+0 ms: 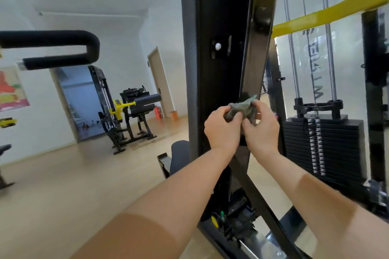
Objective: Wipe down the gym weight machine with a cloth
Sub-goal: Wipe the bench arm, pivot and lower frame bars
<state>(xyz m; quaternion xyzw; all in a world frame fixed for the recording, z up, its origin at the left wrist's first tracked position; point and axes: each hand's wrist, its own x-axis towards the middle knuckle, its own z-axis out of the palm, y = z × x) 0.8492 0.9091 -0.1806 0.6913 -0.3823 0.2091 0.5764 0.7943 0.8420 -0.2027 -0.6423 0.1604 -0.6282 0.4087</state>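
Left wall: a bright red, yellow and pink poster (pixel 12 88) hangs on white plaster.
Padded handle: a black foam-wrapped bar bent into a hook (pixel 63 48) juts in from the left, above the poster.
Floor: pale wood-look flooring (pixel 63 185) with a soft sheen runs the length of the room.
Doorway: a tall blue-lit opening (pixel 77 99) breaks the white wall.
Far machine: a black and yellow exercise machine with a black roller pad (pixel 126 115) stands on the floor just right of that opening.
Back corner: a small orange bin (pixel 173 115) sits at the foot of a closed beige door (pixel 160 82).
Machine upright: a tall black padded backrest with a glossy black steel panel (pixel 259 38) rises mid-room; the panel mirrors the ceiling light.
Left hand (pixel 223 128): fingers curled around the cloth's left end.
Cloth: a crumpled grey-green rag (pixel 242 108) is bunched between both hands, low in front of the glossy panel; I cannot tell whether it touches the metal.
Right hand (pixel 261 126): fingers and thumb pinch the rag's right side, close against the left hand.
Yellow bar: a curved yellow steel arm (pixel 328 12) slants up to the right.
Weight stack: matte black plates (pixel 324 143) sit stacked under two chrome guide rods (pixel 291 48).
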